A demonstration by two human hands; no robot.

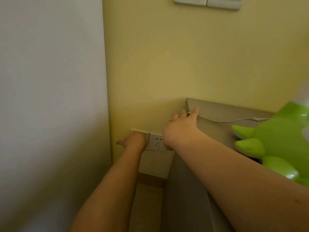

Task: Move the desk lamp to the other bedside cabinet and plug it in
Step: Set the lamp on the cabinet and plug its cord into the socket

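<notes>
Green desk lamp [275,144] is seen on the bedside cabinet [217,131]. Its white cord [222,121] is touched at the cabinet's rear corner by the spread right hand [182,126]. Wall socket [156,141] is partly covered by the left hand [133,140]; its grip cannot be told.

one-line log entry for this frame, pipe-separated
stage: plugging in | left hand: on wall socket plate | right hand: on white cord at cabinet edge | lamp: on cabinet | plug: hidden
</notes>
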